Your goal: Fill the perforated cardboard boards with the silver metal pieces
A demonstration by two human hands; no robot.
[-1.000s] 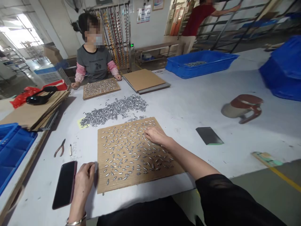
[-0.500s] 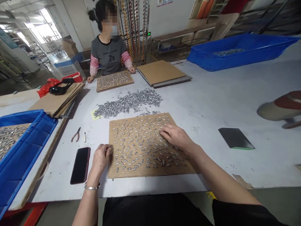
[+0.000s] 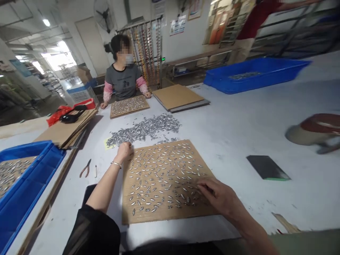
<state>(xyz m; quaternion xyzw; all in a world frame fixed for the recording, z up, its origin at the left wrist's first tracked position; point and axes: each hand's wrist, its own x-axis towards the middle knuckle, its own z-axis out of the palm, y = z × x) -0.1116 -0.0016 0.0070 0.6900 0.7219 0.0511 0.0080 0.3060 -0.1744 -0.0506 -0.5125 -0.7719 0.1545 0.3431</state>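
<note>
One pair of pliers (image 3: 88,168) lies left of the cardboard sheet (image 3: 143,217), at whose far left corner the left hand (image 3: 124,151) curls, perhaps steadying it, its grip unclear. Small metal pieces (image 3: 188,199) lie spaced over the sheet, probably to keep them separate, the loose heap (image 3: 148,127) just beyond. The right hand (image 3: 220,194) bends over the right edge, any pinch hidden.

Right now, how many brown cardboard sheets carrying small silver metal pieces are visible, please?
3: the nearest sheet, on the white table; the far sheet, before the grey-shirted co-worker; the third sheet, inside the blue plastic tub at left. More may be hidden beneath.
</note>
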